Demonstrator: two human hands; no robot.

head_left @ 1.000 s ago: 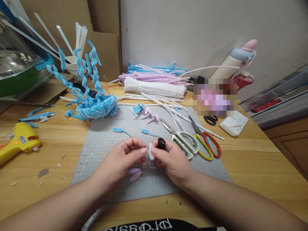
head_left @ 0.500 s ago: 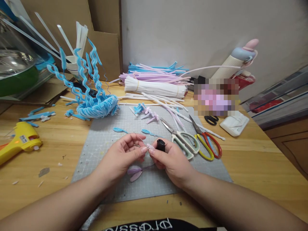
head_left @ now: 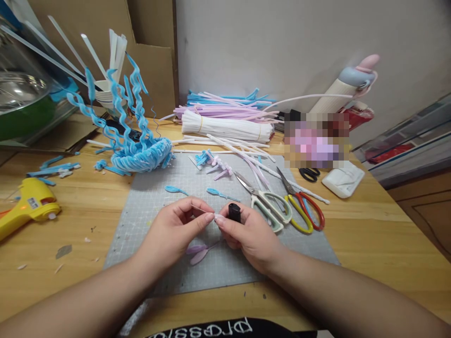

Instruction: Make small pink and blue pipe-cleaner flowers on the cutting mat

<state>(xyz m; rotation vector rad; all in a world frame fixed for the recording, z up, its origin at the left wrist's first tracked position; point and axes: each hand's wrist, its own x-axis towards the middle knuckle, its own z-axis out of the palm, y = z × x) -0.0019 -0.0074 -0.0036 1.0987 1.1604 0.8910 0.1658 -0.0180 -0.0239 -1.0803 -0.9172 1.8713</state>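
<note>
Over mat [head_left: 155, 188], right hand [head_left: 252, 234] pinches petal [head_left: 219, 218].

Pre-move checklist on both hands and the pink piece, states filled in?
1. Left hand pinches the pale pink fuzzy pipe-cleaner piece at its fingertips: ok.
2. Right hand pinches the same piece from the other side: ok.
3. Small black cylinder gripped in right hand: ok.
4. Grey gridded cutting mat under both hands: ok.
5. Green-handled scissors clear of right hand: cannot tell, very close.
6. Yellow glue gun well apart, at the left: ok.
</note>
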